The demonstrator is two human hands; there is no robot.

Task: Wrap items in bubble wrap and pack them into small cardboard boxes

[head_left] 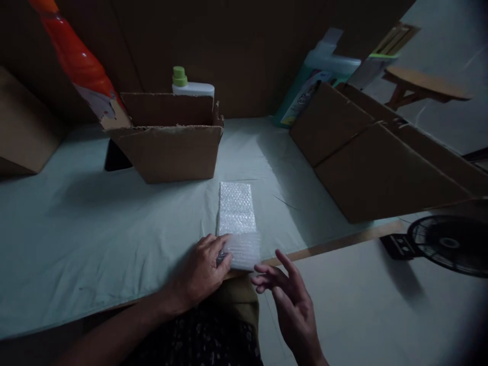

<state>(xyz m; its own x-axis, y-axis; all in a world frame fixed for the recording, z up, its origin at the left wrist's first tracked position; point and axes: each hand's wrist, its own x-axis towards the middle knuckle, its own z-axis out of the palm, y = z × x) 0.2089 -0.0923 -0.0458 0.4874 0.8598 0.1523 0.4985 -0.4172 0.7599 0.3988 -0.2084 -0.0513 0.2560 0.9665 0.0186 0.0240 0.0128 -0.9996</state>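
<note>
Dim light here, a brown cardboard backdrop (229, 56) behind a table (331, 245) spread with a pale green cloth (95, 223), and down at its front edge lies the bubble wrap (236, 208), flat, its near end looking cloudier and smoother, as if doubled over. The left hand (204, 267) is on that near end, fingers over its left side and thumb close by; whether it pinches or merely presses, I can't tell. The right hand (290, 297) is empty and open, fingers spread, tips right by the near right corner, contact too close to call! So where's the danger? That lip, for one: the near end sits right at the table's edge above the person's lap, and a careless tug could drag the whole light piece over. Then the layers: springy stuff, likely to puff open or skew if the left hand eases off while the right corner has no firm hold. Press too hard and bubbles could pop. And look right, a fan (450, 244) beyond the table; if it's running, which I can't tell, a draught could lift a loose flap.
</note>
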